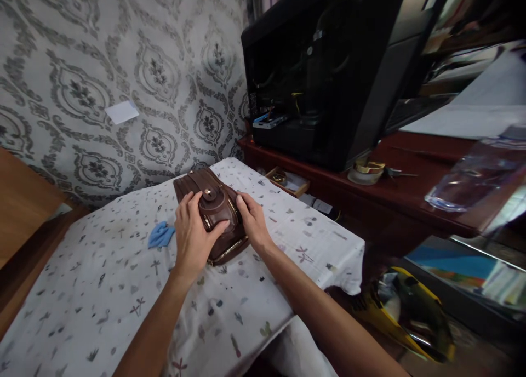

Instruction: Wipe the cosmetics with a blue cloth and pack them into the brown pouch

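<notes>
A dark brown leather bag (214, 200) with gold zips and a round gold clasp lies on the cloth-covered table. My left hand (193, 229) grips its left side, fingers bent over the edge and thumb stretched across the front pocket. At the right side, my right hand (252, 221) holds the bag's edge, its thumb on top near a gold zip; its other fingers are mostly hidden. A crumpled blue cloth (161, 235) lies just left of my left hand.
The table wears a white printed cloth (123, 278). On the right, a reddish desk (394, 185) carries a black computer case (304, 75), a roll of tape (365, 171) and a clear plastic bottle (472, 169). A yellow-and-black bag (406, 311) stands below.
</notes>
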`<state>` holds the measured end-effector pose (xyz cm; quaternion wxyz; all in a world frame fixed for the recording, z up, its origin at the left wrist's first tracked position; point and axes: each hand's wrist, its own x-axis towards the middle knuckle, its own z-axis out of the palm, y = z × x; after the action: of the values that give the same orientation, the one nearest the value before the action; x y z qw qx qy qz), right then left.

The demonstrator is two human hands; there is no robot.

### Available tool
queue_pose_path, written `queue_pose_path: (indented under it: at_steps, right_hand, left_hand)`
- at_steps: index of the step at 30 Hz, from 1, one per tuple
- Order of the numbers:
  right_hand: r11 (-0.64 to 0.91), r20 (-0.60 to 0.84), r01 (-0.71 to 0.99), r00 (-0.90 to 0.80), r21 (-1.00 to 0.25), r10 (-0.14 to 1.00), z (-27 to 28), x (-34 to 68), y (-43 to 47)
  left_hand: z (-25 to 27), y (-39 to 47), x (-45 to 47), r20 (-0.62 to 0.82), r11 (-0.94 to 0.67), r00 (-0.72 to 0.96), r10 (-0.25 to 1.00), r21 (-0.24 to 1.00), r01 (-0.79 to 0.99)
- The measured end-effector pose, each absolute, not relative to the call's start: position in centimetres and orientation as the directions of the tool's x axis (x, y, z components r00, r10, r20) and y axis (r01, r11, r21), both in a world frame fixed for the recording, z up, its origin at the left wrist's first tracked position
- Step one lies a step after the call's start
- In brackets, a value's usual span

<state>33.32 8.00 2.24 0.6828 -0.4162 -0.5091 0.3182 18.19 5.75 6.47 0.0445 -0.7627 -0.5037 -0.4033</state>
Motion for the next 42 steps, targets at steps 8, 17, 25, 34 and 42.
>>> queue_pose_path:
  at_steps: [8,17,25,34,42]
  right_hand:
    - [0.451,0.433,0.007,0.294,-0.893,0.852,1.9,33.3,8.2]
    - [0.396,0.409,0.105,0.282,-0.912,0.868,-0.5,32.5,4.9]
    - [0.365,0.411,0.214,0.235,-0.906,0.881,-0.5,32.3,4.8]
    - [0.343,0.386,0.205,0.233,-0.917,0.893,-0.2,31.9,4.6]
    - [0.302,0.352,0.203,0.29,-0.932,0.89,-0.4,30.9,5.1]
  left_hand:
    - [6.5,5.8,18.5,0.674,-0.495,0.17,0.719,0.325,0.805]
    - [7.8,5.7,16.8,0.675,-0.539,0.187,0.714,0.358,0.762]
    - [10.0,7.5,15.5,0.634,-0.462,0.048,0.772,0.508,0.727]
    - [9.2,7.9,15.8,0.685,-0.529,-0.042,0.727,0.599,0.601]
    - [9.1,7.7,15.6,0.775,-0.586,-0.008,0.632,0.484,0.65]
